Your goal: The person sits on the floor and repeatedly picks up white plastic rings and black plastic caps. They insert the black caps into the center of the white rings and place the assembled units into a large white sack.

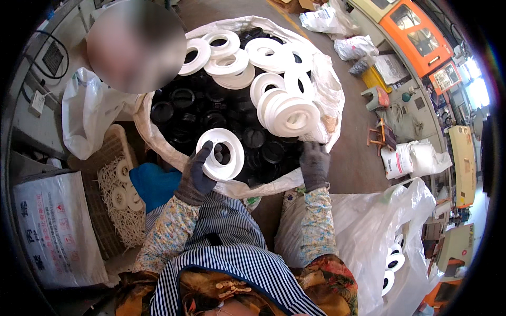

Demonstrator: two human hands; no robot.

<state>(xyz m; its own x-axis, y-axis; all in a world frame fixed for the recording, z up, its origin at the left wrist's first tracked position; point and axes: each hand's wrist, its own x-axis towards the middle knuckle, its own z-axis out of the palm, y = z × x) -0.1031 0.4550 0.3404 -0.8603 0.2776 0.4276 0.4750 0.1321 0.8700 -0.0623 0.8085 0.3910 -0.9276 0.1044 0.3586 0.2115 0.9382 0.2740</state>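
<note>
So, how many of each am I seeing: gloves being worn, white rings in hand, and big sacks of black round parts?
Worn grey gloves: 2
Held white ring: 1
Big white sack of black round parts: 1
Total: 4
Other white rings and the black round parts overlap too much to count.

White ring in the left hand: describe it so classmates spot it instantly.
Find the large white sack of black round parts. At its near edge, find the gloved left hand. The white ring gripped there is apart from the loose rings piled beyond.
</note>
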